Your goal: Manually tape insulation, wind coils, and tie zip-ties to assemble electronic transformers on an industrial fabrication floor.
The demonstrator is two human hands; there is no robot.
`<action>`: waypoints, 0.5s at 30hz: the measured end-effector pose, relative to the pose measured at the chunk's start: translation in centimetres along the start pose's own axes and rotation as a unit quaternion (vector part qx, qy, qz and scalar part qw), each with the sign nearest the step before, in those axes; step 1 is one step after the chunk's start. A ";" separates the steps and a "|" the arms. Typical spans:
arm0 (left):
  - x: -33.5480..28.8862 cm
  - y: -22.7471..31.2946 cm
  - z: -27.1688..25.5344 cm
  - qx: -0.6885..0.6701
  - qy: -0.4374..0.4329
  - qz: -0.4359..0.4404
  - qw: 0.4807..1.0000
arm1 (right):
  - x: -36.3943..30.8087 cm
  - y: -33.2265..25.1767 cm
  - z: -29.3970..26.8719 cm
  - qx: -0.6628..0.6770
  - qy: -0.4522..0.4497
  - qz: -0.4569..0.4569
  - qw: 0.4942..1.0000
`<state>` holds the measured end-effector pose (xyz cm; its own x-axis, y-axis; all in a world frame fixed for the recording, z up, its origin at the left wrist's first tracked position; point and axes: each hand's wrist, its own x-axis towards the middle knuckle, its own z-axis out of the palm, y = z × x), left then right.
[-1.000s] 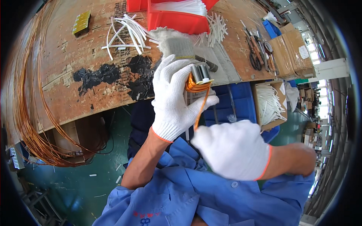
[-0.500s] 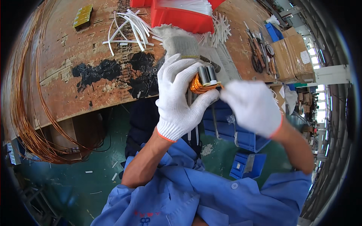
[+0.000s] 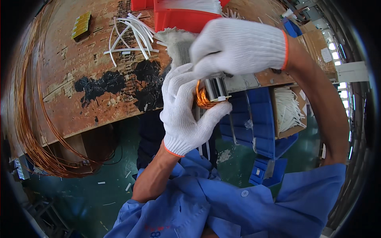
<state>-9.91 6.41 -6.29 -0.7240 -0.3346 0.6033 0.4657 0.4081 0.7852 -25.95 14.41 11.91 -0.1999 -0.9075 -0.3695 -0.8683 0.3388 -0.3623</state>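
My left hand (image 3: 180, 115), in a white knit glove with an orange cuff, is closed around a small coil of copper wire (image 3: 203, 100). Dark grey cylinders (image 3: 215, 88) sit side by side in the coil, with a white piece at their lower end. My right hand (image 3: 242, 49), gloved alike and slightly blurred, is curled into a fist just above the coil, close to the left fingertips. A copper strand rises from the coil toward it; the pinched end is hidden by the fingers.
Loops of copper wire (image 3: 25, 107) hang over the worn wooden table (image 3: 55, 115) at left. White tubes (image 3: 137, 33), a yellow block (image 3: 81, 25) and a red bin (image 3: 174, 20) lie farther back. Blue bins (image 3: 262, 119) and a carton of white pieces (image 3: 289, 111) stand right.
My right hand has swung from the right of the coil up and leftward to above it. My left hand keeps hold of the coil, shifted slightly.
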 end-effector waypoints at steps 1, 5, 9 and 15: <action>-0.1 -0.5 0.2 -0.015 0.013 0.032 0.999 | -1.1 1.4 0.8 0.070 0.009 0.028 0.997; -0.1 -0.5 -0.1 0.008 -0.002 0.041 0.999 | -6.3 2.8 6.8 0.160 0.170 0.016 0.972; 0.0 -0.4 0.1 0.024 -0.011 0.051 0.998 | -10.7 -5.5 12.0 -0.195 0.282 0.119 0.932; 0.4 3.4 -3.7 0.188 -0.120 0.168 0.960 | -14.0 -12.4 20.5 0.264 0.405 0.225 0.846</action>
<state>-6.71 4.50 -2.88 -0.6823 0.0580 0.7287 0.5100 0.7519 0.4177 -3.08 27.99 4.01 -0.8872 -0.4576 0.0585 -0.3406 0.5641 -0.7522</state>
